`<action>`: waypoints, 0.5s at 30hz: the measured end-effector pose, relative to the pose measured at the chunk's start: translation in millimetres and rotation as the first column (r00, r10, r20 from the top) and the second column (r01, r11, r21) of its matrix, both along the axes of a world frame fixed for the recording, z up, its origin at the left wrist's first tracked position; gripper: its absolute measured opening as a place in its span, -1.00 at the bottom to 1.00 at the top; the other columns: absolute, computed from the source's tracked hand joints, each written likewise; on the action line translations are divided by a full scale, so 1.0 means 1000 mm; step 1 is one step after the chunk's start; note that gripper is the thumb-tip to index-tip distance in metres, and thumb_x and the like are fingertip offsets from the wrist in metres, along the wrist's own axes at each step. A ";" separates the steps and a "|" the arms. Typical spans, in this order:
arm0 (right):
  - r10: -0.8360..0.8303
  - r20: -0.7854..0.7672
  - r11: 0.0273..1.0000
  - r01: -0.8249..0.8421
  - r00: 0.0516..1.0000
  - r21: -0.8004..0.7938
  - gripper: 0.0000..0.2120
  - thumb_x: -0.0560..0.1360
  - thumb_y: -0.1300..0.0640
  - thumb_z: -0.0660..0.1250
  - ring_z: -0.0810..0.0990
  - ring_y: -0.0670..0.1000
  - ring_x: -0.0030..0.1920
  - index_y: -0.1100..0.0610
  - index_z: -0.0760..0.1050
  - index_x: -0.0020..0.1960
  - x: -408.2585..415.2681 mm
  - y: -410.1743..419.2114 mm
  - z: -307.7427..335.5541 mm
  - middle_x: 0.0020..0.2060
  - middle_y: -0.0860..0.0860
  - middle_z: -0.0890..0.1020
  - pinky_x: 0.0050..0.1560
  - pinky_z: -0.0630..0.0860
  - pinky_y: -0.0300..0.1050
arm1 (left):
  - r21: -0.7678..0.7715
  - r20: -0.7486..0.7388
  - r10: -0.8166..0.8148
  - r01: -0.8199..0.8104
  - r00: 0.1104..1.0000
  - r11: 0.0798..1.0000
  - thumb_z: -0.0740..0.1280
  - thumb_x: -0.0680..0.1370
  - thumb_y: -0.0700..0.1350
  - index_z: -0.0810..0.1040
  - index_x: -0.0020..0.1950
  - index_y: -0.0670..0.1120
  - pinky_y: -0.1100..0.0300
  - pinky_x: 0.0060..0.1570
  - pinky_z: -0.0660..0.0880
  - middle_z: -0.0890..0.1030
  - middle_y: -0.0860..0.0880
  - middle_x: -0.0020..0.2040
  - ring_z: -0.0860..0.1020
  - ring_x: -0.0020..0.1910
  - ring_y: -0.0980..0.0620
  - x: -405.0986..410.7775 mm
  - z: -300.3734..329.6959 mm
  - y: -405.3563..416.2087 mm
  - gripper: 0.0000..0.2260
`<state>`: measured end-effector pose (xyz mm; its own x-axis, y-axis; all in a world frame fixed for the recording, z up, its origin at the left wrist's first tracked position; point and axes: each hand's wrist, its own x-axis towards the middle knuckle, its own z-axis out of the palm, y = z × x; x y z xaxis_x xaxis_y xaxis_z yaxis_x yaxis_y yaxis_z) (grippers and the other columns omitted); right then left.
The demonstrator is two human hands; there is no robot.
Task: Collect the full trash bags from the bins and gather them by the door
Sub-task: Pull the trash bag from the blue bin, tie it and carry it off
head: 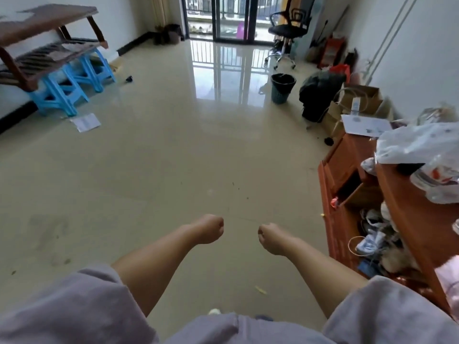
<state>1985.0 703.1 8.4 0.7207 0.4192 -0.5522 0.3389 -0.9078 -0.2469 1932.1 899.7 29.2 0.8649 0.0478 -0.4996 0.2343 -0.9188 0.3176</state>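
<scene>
A small grey-blue bin [282, 88] lined with a black bag stands on the tiled floor far ahead, right of centre. Just to its right a full black trash bag [319, 94] sits against cardboard boxes. My left hand [207, 229] and my right hand [272, 238] are stretched out low in front of me over bare floor. Both have their fingers curled into loose fists with nothing in them. Both hands are far from the bin and the bag.
A glass balcony door [221, 18] is at the far end, with a black office chair [289, 28] beside it. Blue stools [72, 83] under a wooden bench stand at the left wall. An orange cabinet [347, 194] piled with plastic bags lines the right.
</scene>
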 end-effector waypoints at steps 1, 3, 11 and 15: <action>-0.013 -0.003 1.000 0.013 1.000 0.001 -0.73 0.58 0.17 0.11 0.56 0.22 0.12 0.23 0.48 0.17 0.021 0.009 0.003 0.09 0.22 0.58 0.05 0.46 -0.08 | 0.011 -0.005 -0.032 0.032 0.999 0.999 0.11 0.59 -0.14 0.53 0.12 -0.20 0.12 0.01 0.47 0.58 -0.20 0.12 0.55 0.06 -0.17 0.025 -0.002 0.007 -0.74; -0.042 -0.010 0.999 0.042 0.999 0.000 -0.73 0.58 0.18 0.11 0.55 0.22 0.12 0.24 0.48 0.17 0.063 0.023 0.002 0.10 0.23 0.57 0.07 0.46 -0.07 | 0.045 -0.027 -0.063 0.064 0.998 0.997 0.10 0.61 -0.11 0.52 0.16 -0.17 0.12 0.01 0.46 0.58 -0.18 0.13 0.54 0.08 -0.17 0.069 0.001 0.016 -0.72; -0.046 -0.032 0.999 0.046 0.998 -0.001 -0.67 0.61 0.12 0.03 0.51 0.21 0.19 0.23 0.44 0.23 0.276 0.065 -0.020 0.23 0.21 0.51 0.12 0.44 -0.06 | 0.014 -0.013 -0.100 0.100 0.995 0.995 0.11 0.59 -0.10 0.53 0.14 -0.16 0.11 0.05 0.47 0.59 -0.16 0.15 0.55 0.09 -0.17 0.286 -0.021 0.064 -0.73; -0.033 -0.031 0.999 0.032 0.999 -0.025 -0.67 0.62 0.11 0.03 0.51 0.20 0.19 0.22 0.44 0.24 0.393 0.078 -0.014 0.25 0.20 0.50 0.16 0.44 -0.04 | -0.018 -0.026 -0.029 0.029 0.999 0.999 0.11 0.60 -0.13 0.53 0.19 -0.19 0.11 0.10 0.46 0.57 -0.17 0.20 0.53 0.15 -0.16 0.391 -0.018 0.083 -0.71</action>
<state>2378.3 781.4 -5.3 0.7160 0.3819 -0.5844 0.3017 -0.9242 -0.2342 2323.4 982.8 11.3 0.8526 0.0136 -0.5224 0.2158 -0.9196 0.3282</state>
